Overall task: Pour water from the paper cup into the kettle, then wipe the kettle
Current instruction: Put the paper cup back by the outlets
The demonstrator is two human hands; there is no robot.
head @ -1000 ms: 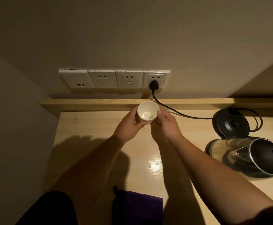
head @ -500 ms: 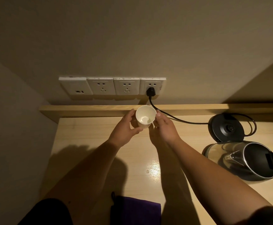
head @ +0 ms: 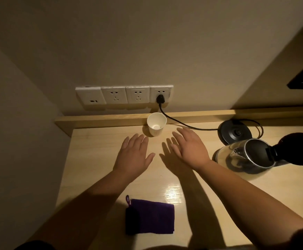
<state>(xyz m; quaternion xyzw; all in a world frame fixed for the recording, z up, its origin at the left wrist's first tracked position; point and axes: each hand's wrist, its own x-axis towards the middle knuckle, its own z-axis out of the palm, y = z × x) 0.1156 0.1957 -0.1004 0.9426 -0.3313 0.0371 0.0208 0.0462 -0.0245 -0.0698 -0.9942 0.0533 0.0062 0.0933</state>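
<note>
- My left hand (head: pixel 135 156) is flat and open above the desk (head: pixel 96 159). The fingers are straight and a little spread. It holds nothing.
- My right hand (head: pixel 190 148) is flat and open too, palm down, with nothing in it.
- The paper cup (head: pixel 156 124) stands up straight at the back of the desk, right by the low wooden ledge (head: pixel 102 120). It sits just past my fingertips, a bit nearer my left hand, and neither hand touches it.
- The cup is white and plain, wider at the top than at the bottom. I can see down to its pale round bottom. I cannot tell if any water is in it.
- The kettle (head: pixel 246 156) is on my right, on the desk and off its base. It is shiny silver and looks dark inside. Its black lid (head: pixel 298 150) is flipped open.
- The round black base (head: pixel 234 132) sits just behind the kettle, near the ledge.
- A black cord (head: pixel 179 122) runs from the base, past the cup, up to a plug (head: pixel 160 99) in the wall.
- There are four white sockets (head: pixel 125 95) in a row on the wall. The plug is in the one on the right end.
- A purple cloth (head: pixel 150 216) lies folded on the desk near me, between my arms. It has a small loop at one corner.
</note>
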